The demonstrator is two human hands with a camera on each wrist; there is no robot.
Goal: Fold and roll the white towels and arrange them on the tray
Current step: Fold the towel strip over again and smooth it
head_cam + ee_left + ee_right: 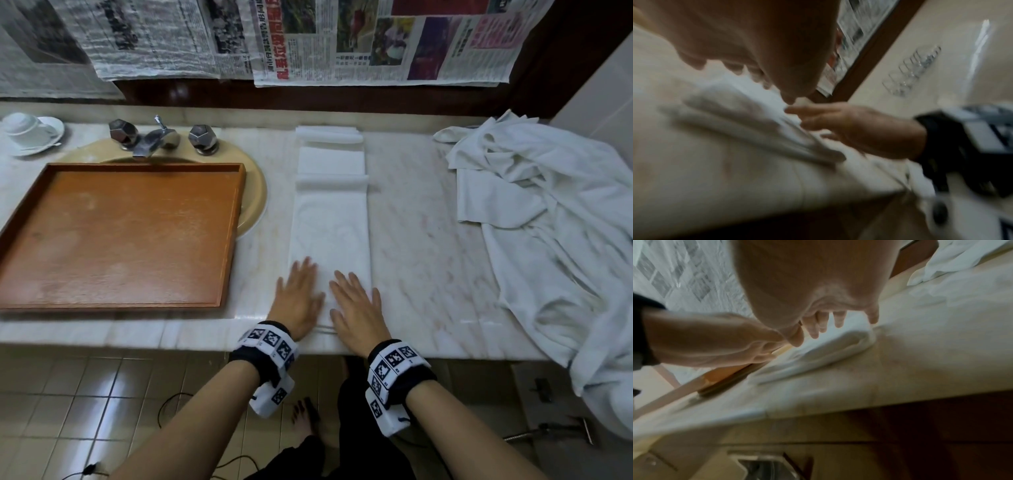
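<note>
1. Towel (330, 222): white, folded into a long narrow strip, lying flat on the surface (421, 219) just right of the tray (120, 233); far end shows cross-folds, near end reaches the front edge.
2. Left hand (298, 301) and right hand (356, 308): both flat, fingers straight and spread, palms pressing the towel's near end, side by side. Neither grasps anything.
3. Head view only: the strip's full length and the tray, a shallow rectangular wooden one with a low rim, set over a beige basin.
4. Left wrist view: blurred; shows the towel's (748, 116) stacked layered edge, which the head view flattens, and the right hand (859, 129) fingertips on it.
5. Right wrist view: blurred; towel (828, 350) looks soft and thick at its edge, left hand (715, 340) beside it, tray (723, 376) corner beyond.
6. Surface: pale veined marble, glossy.
7. Pile (548, 212): crumpled white cloth at the right, draping over the front edge.
8. Faucet (154, 140): chrome, faceted knobs. Cup (24, 128) upturned on a saucer at far left. Newspaper (342, 37) hangs behind.
</note>
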